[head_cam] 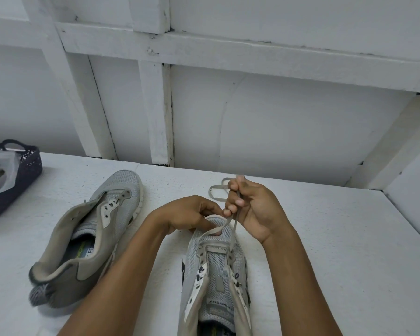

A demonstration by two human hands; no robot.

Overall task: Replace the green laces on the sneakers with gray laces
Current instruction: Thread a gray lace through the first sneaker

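Gray sneaker (216, 270) sits toe-away on the white table (325, 238), and both forearms crowd over it. Left hand (189, 213) pinches the gray lace (217, 190) at its toe. Right hand (255, 207), just beyond the toe, grips the lace's other strand. Second sneaker (87, 238) lies unlaced to its left, with a dark basket (27, 175) farther left.

Sneaker at left (126, 187) and sneaker at centre (216, 263) are matt gray mesh cloth; the gray lace (214, 230) is flat woven fabric.
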